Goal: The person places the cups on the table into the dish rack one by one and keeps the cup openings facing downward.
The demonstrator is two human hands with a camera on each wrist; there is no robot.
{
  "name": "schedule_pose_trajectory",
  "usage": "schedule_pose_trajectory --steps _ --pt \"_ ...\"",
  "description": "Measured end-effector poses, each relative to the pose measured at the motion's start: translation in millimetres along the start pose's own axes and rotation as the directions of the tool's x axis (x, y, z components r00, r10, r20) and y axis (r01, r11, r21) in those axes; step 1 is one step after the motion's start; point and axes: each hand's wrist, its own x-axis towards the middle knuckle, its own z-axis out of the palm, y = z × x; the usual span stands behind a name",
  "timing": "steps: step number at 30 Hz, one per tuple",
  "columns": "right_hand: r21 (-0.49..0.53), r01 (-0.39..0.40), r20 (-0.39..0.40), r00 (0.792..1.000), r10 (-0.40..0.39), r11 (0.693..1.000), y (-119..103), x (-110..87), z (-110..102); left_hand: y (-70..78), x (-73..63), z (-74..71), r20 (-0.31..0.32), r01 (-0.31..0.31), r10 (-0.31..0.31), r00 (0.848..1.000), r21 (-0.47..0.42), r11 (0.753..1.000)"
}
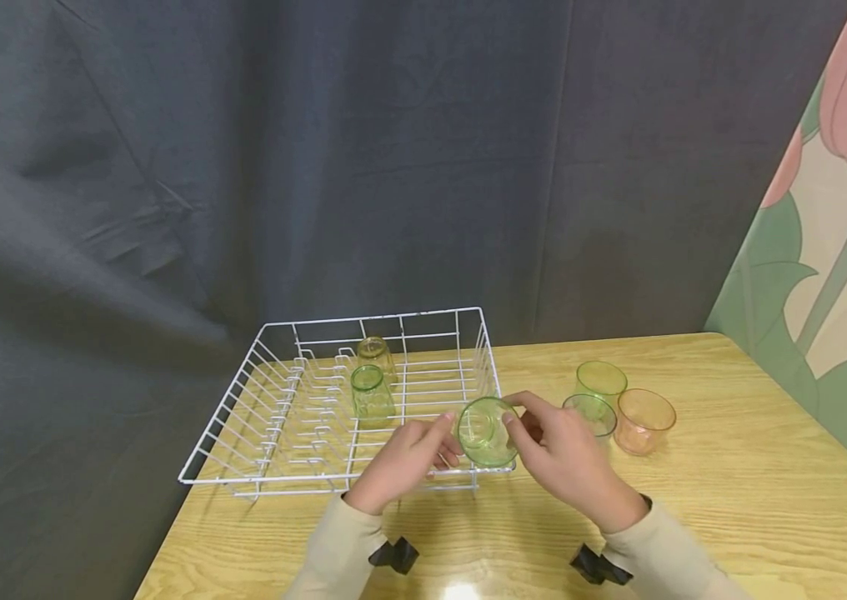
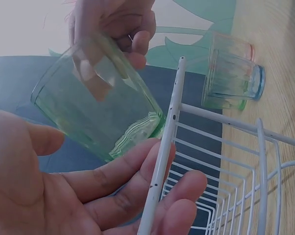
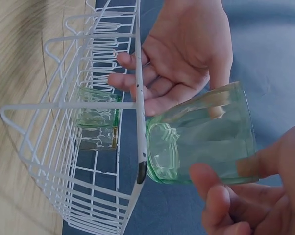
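Wire rack (image 3: 139,73): I judge we're mid-transfer at its front right corner; next move prob. needs a steady lift to clear it. L hand (image 1: 401,462), fingers loosely spread; can't tell contact, view's poor. R hand (image 1: 569,462) pinches green glass (image 1: 485,446) near its rim, by that corner.

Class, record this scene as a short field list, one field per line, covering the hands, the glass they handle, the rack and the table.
Right hand: pinches a green glass tumbler near its rim
Left hand: at the tumbler's left side; grip unclear
Tumbler position: mouth up, near the front right corner of the white wire dish rack
In rack: inverted green tumbler, inverted amber tumbler
On wooden table, right of rack: yellow-green glass, blue-tinted glass, pink glass
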Motion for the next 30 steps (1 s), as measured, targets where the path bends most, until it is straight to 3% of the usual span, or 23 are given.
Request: schedule_pose_trajectory --steps 13,20,30 --pt "0.009 0.174 0.030 0.984 -0.174 0.985 3 -3.8 8 -0.9 4.3 -8.9 0.001 0.037 -0.037 0.999 -0.060 0.997" --pt "0.001 0.262 0.066 0.963 -0.262 0.965 4 -4.4 11 -1.0 4.5 -13.3 -0.031 0.075 -0.076 0.997 -0.045 0.996" --pt "-0.017 0.259 0.097 0.962 -0.256 0.966 1 -5.3 13 0.1 7.1 -16.9 -0.055 0.103 -0.105 0.993 -0.045 0.994"
